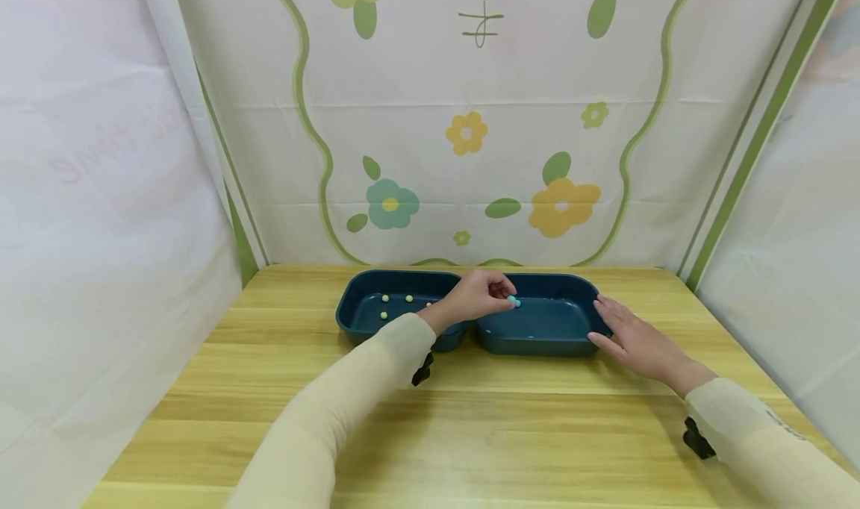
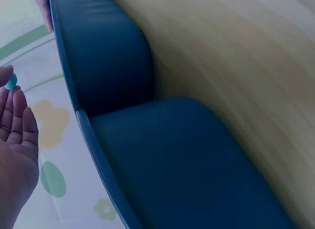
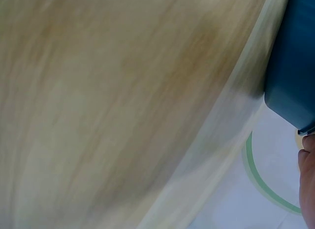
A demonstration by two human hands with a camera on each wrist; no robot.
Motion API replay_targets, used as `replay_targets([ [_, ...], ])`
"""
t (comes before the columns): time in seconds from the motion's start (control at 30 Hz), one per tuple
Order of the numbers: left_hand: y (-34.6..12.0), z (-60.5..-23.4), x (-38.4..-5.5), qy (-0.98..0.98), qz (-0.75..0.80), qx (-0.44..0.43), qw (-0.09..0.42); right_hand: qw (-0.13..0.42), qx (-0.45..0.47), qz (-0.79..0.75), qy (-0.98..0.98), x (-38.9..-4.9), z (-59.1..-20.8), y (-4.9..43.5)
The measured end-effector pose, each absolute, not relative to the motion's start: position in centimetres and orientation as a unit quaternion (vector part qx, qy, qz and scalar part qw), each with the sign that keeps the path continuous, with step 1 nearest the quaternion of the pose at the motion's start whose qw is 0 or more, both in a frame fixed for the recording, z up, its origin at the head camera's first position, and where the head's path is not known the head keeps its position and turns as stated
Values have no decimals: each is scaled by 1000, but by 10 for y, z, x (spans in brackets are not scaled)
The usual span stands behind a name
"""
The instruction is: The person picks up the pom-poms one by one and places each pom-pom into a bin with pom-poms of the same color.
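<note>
My left hand [image 1: 475, 297] reaches over the inner side of the right dark blue tray [image 1: 537, 345]. Its thumb and fingertips pinch a small light-blue ball [image 1: 512, 299], also visible in the left wrist view [image 2: 11, 81]. Just beside it in the head view is a second light-blue ball [image 1: 518, 304]; whether it lies in the tray or is held cannot be made out. At the tray's right end, my right hand [image 1: 641, 345] touches the rim with its fingers extended. In the right wrist view only part of that hand [image 3: 308, 175] shows at the tray corner.
A matching left tray [image 1: 349, 319] adjoins the right one and contains several small pale-yellow balls [image 1: 409, 298]; my left forearm hides part of it. Both stand near the back of the wooden table [image 1: 484, 434]. Flower-printed cloth [image 1: 403, 136] hangs behind and at the sides.
</note>
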State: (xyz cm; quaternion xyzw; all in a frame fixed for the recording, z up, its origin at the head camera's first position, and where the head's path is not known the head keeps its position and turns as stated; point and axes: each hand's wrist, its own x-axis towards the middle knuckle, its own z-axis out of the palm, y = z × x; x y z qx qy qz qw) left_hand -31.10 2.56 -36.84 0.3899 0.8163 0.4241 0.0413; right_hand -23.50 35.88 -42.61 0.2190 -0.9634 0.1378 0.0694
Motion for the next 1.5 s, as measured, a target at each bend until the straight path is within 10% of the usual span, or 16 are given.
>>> replay_targets([
  [1.5, 73, -393, -332, 886, 338, 314, 39, 70, 216, 142, -964, -235, -428, 360],
])
